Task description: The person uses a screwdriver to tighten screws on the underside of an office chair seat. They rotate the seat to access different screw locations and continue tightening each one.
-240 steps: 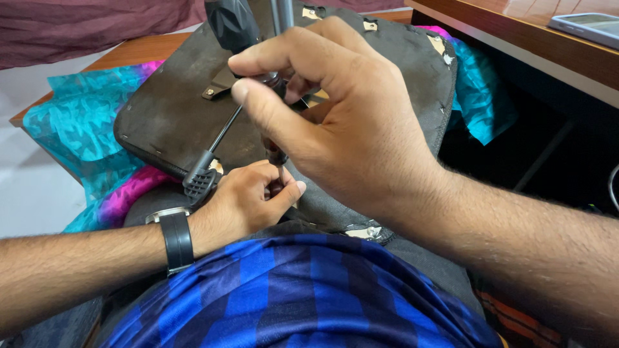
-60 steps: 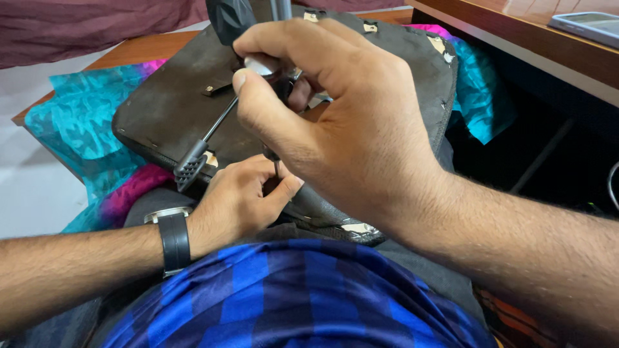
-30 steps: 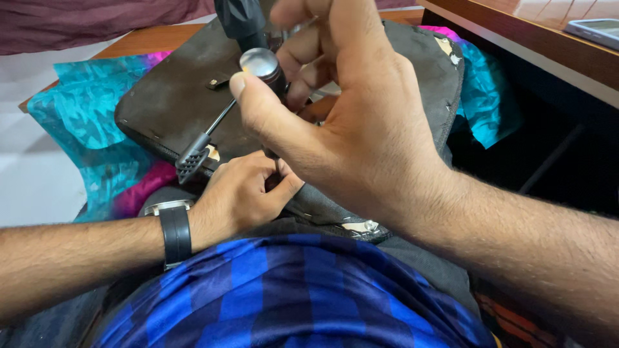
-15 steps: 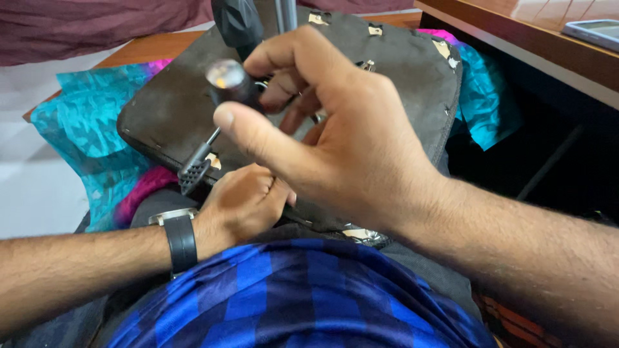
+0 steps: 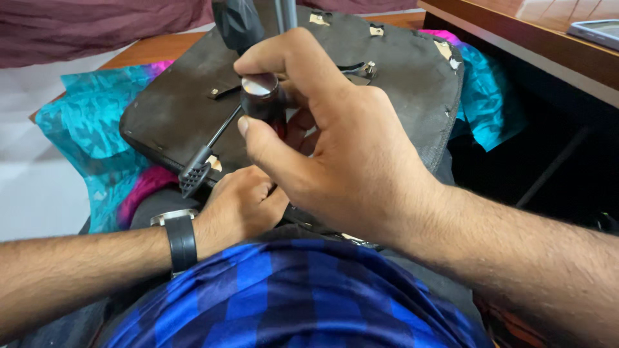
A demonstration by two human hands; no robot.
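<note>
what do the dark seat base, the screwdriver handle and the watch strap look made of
Seat base: matt dark moulded plastic, probably; dusty, dull surface. Screwdriver handle in the right hand: glossy dark plastic, shiny cap. Watch strap beside the left hand: smooth black, rubber or leather.

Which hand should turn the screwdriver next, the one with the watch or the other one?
The right hand, likely. Its fingers already wrap the screwdriver handle from above. The left hand, the one with the watch, rests low against the black seat base, seemingly steadying things near the tip.
</note>
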